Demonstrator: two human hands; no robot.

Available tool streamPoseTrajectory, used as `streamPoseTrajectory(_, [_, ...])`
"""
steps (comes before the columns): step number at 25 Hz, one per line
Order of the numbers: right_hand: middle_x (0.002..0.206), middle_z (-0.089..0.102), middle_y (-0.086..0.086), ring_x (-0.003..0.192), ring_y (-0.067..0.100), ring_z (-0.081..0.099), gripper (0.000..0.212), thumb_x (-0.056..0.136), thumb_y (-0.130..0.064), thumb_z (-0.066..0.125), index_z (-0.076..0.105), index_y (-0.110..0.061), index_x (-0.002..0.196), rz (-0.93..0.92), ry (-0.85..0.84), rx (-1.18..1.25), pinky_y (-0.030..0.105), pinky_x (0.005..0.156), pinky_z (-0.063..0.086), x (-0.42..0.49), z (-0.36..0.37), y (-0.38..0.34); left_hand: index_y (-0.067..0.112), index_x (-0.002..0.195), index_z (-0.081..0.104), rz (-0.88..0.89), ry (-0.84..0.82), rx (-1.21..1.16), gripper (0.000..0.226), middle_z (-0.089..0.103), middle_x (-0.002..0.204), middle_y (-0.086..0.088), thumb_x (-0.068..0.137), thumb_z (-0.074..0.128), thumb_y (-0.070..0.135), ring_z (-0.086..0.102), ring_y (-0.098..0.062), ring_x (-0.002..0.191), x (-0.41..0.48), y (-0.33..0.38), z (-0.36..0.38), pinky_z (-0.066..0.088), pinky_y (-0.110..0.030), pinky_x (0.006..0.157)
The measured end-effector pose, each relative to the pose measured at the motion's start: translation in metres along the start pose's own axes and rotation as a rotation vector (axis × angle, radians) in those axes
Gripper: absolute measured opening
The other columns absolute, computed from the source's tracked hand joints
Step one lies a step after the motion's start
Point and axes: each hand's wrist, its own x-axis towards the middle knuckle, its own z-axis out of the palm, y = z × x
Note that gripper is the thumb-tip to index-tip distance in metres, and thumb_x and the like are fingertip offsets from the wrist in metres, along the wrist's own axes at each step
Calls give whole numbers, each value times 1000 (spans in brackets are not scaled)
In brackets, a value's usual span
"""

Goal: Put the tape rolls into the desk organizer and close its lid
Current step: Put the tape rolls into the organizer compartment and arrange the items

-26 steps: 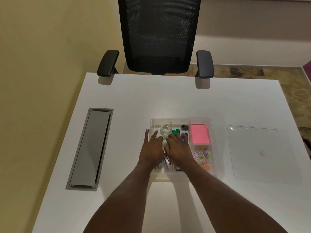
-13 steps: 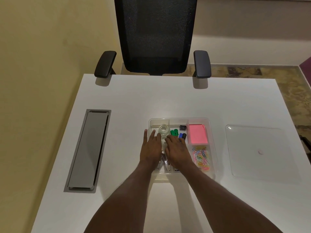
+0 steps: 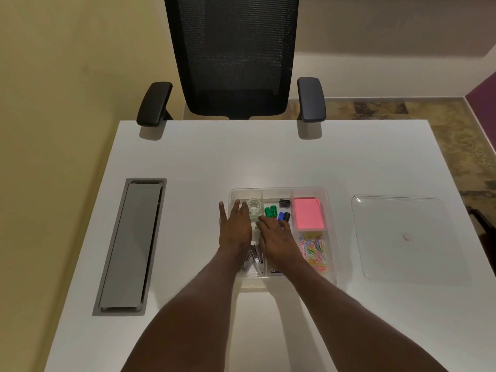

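A clear plastic desk organizer (image 3: 328,200) sits open in the middle of the white desk. A clear tape roll (image 3: 254,204) lies in its far-left compartment; more clear tape seems to lie just below it, partly hidden by my hands. My left hand (image 3: 234,229) rests flat over the organizer's left side, fingers spread, fingertips beside the roll. My right hand (image 3: 273,237) lies flat over the middle compartment, fingers apart, holding nothing. The organizer's clear lid (image 3: 402,237) lies flat on the desk to the right, apart from the organizer.
The organizer also holds green and blue markers (image 3: 276,213), a pink sticky-note pad (image 3: 308,213), coloured paper clips (image 3: 314,249) and a stapler (image 3: 253,257). A grey cable tray (image 3: 131,245) is set into the desk at left. A black office chair (image 3: 233,57) stands behind the desk.
Both hands have drawn back slightly toward me inside the organizer. The right hand's fingers have slid off the markers, which now show more. The tape roll stays in place.
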Motion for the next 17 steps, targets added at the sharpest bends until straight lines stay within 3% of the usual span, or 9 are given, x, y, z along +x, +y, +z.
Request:
streamPoseTrajectory(6, [154, 47, 6, 143, 26, 42, 42, 103, -24, 50, 48, -16, 144, -5, 16, -8, 47, 121, 26, 0, -10, -4, 16, 164, 21, 54, 58, 2, 69, 31, 170, -2, 107, 54, 37, 11, -23, 163, -11, -5, -4, -7, -57, 131])
streamPoseTrajectory(11, [147, 53, 9, 137, 28, 47, 39, 102, -23, 49, 51, -13, 141, 18, 34, -52, 45, 116, 32, -8, -22, -15, 16, 152, 42, 71, 101, 10, 61, 51, 153, -4, 98, 66, 30, 33, -26, 155, -33, -2, -6, 1, -54, 133])
streamPoseTrajectory(15, [127, 63, 11, 121, 31, 58, 31, 99, -21, 55, 61, -7, 127, -8, 98, -164, 45, 101, 45, -35, -37, -27, 13, 138, 57, 61, 174, -15, 41, 60, 142, -8, 99, 58, 22, 46, -27, 143, -65, 0, -3, 5, -53, 133])
streamPoseTrajectory(17, [132, 59, 11, 125, 30, 54, 32, 103, -22, 46, 57, -8, 130, 7, 81, -193, 44, 102, 44, -54, -40, -32, 13, 135, 60, 53, 190, -20, 35, 62, 138, -9, 102, 53, 23, 51, -27, 138, -84, 0, -2, 8, -51, 133])
